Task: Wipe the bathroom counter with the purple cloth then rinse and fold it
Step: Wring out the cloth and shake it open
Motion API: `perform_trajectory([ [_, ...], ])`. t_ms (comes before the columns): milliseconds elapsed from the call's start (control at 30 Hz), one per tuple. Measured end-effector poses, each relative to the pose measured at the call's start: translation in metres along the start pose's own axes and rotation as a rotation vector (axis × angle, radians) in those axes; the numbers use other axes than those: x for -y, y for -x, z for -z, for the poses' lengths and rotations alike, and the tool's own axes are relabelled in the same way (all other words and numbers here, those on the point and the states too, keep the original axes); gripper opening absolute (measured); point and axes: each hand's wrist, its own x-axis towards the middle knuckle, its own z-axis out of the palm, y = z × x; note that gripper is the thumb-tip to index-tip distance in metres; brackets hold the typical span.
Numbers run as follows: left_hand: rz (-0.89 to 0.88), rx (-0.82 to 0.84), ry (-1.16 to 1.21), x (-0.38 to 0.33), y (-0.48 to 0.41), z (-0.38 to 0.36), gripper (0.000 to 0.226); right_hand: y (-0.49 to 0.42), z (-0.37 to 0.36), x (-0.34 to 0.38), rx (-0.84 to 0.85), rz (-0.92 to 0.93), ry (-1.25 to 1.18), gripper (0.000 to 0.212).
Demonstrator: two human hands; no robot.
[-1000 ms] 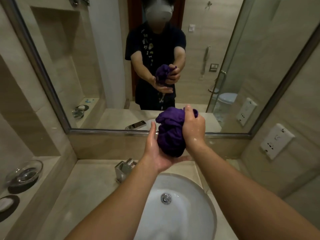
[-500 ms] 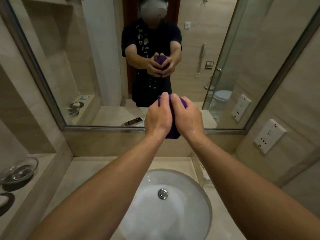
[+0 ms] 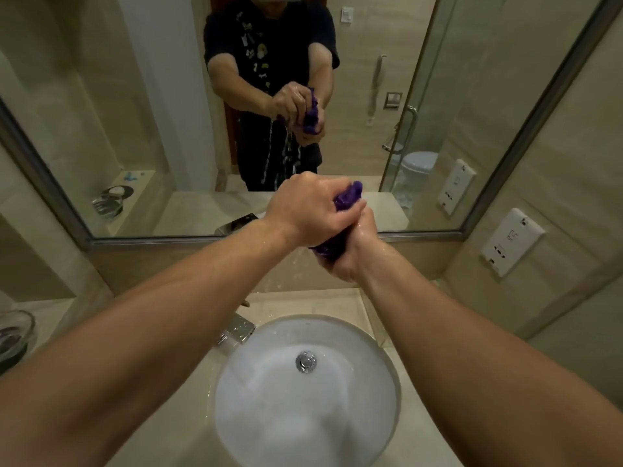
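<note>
Head view: left hand (image 3: 303,210) and right hand (image 3: 349,259) both curl tight round the bunched purple cloth (image 3: 349,196), held in the air over the counter's (image 3: 303,299) back edge, behind the sink basin (image 3: 337,319); judged best: twist hands oppositely, nearer over the basin, catching drips.

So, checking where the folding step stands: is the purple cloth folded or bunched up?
Bunched up, not folded: the purple cloth is a twisted wad gripped between the left hand and the right hand.
</note>
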Motion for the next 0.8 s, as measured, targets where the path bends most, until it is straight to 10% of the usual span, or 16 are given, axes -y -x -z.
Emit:
perform_trajectory([
  [200,-0.216,0.056,-0.073,0.01,-0.005,0.0,0.034,-0.007,0.003,0.0,0.004,-0.12,-0.028,0.041],
  [433,0.054,0.0,0.008,0.005,0.013,-0.001,0.038,-0.011,0.01,0.006,0.156,-0.032,-0.036,0.037],
  [633,0.538,-0.02,0.768,0.008,0.032,-0.003,0.055,0.003,0.015,0.01,0.303,0.059,0.134,0.051],
  [800,0.898,-0.119,1.366,-0.017,0.053,0.007,0.055,0.015,0.006,0.01,0.028,0.499,0.239,0.004],
])
